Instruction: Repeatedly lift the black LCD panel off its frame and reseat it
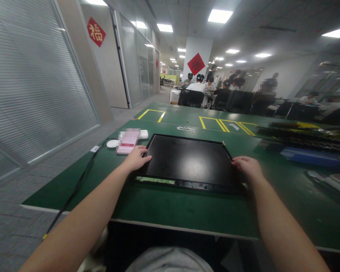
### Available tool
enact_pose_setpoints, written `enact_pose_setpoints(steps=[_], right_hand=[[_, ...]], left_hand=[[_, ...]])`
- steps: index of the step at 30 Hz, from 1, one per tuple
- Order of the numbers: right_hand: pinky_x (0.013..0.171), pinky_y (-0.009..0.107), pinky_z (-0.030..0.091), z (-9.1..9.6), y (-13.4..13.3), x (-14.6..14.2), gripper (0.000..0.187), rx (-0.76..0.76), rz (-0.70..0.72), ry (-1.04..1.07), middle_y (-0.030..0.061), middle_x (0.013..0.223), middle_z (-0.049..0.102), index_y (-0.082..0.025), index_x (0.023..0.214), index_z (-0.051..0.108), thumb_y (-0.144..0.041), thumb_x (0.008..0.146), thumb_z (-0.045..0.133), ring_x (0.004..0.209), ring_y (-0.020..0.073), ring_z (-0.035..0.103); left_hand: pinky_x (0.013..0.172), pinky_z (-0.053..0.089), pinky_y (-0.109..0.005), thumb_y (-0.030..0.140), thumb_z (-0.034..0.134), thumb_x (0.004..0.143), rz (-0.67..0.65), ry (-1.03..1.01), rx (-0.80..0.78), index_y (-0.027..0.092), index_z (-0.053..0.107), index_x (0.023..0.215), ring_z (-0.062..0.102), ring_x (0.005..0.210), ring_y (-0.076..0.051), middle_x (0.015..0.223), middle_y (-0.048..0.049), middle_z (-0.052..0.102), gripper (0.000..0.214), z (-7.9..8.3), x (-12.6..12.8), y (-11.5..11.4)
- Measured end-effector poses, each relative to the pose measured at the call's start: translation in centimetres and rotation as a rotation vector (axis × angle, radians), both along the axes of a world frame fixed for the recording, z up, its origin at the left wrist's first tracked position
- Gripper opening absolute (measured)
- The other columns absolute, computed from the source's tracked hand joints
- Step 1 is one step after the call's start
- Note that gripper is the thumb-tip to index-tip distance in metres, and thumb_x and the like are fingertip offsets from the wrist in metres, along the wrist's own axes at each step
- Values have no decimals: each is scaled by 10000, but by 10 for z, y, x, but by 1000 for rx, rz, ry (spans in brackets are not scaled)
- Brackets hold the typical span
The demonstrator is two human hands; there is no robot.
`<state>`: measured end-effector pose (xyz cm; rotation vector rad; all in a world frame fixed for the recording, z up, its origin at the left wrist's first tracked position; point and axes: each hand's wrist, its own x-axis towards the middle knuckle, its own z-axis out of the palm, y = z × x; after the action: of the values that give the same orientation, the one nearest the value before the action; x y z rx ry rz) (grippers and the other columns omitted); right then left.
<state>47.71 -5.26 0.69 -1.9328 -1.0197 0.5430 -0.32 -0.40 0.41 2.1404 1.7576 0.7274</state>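
Observation:
A black flat display panel (pixel 187 156) lies on the green table (pixel 187 206), its dark screen facing up. Along its near edge runs a green circuit strip (pixel 155 180). My left hand (pixel 136 156) grips the panel's left edge, thumb on top and fingers at the rim. On the opposite side, the fingers of my right hand (pixel 247 166) are pinched on the right edge near the far corner. A phone (pixel 127 142) with a lit pink screen lies just beyond my left hand, beside white rounded objects (pixel 144 134).
Yellow tape outlines (pixel 212 122) mark the table's far part. To the right are a blurred stack of dark panels (pixel 297 132) and a blue tray (pixel 308 155). A black cable (pixel 81 177) hangs over the left edge. Several people sit in the background.

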Motion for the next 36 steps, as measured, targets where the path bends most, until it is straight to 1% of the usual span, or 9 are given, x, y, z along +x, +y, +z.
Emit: enact_pose_setpoints(steps=[8,14,19,22,26,29,32,36], right_hand=[[571,280,447,1,-1,0,269,-6,5,-19,86,813,754,-174,829,760,-251,626,602,653,179,624],[556,284,441,-2,-1,3,273,10,4,-21,90,821,758,-180,823,760,-265,616,603,649,190,626],[542,286,436,-5,1,6,274,13,-4,-44,90,797,756,-186,810,764,-277,601,612,648,200,632],[547,286,432,-7,3,8,279,13,0,-49,84,794,755,-191,816,764,-291,608,607,669,205,639],[575,287,442,-9,4,10,263,-3,7,-64,70,786,751,-204,810,763,-289,614,610,686,202,642],[587,298,448,-7,2,8,254,-18,3,-98,66,758,744,-207,804,765,-290,612,620,685,213,641],[609,309,456,-3,0,4,243,-25,5,-142,58,737,741,-214,799,765,-284,630,605,696,224,647],[686,319,470,5,-4,-2,202,-17,23,-229,46,751,745,-229,755,756,-257,660,580,756,226,658]], left_hand=[[1089,412,-435,501,632,749,-12,18,5,126,748,1054,557,1223,-351,1313,-175,578,497,0,0,-1],[1098,402,-437,524,633,744,-31,25,5,123,749,1061,552,1233,-357,1316,-178,571,524,2,-1,-2],[1093,409,-428,549,638,733,-30,11,4,154,754,1042,555,1224,-343,1299,-152,579,515,1,-1,-2],[1096,404,-444,540,642,732,-33,5,15,152,752,1025,554,1216,-345,1288,-150,581,498,0,-1,-1],[1109,391,-433,530,631,746,-27,36,18,137,741,1030,543,1225,-341,1290,-155,563,498,-1,0,-1],[1118,378,-440,500,627,755,-36,44,28,122,729,1045,531,1236,-348,1287,-168,552,488,0,3,-2],[1115,376,-457,480,615,765,-75,53,53,132,719,1095,525,1239,-349,1287,-165,546,490,1,4,-6],[1106,379,-480,529,646,733,-153,62,54,157,705,1158,511,1262,-369,1330,-163,536,568,6,2,-11]])
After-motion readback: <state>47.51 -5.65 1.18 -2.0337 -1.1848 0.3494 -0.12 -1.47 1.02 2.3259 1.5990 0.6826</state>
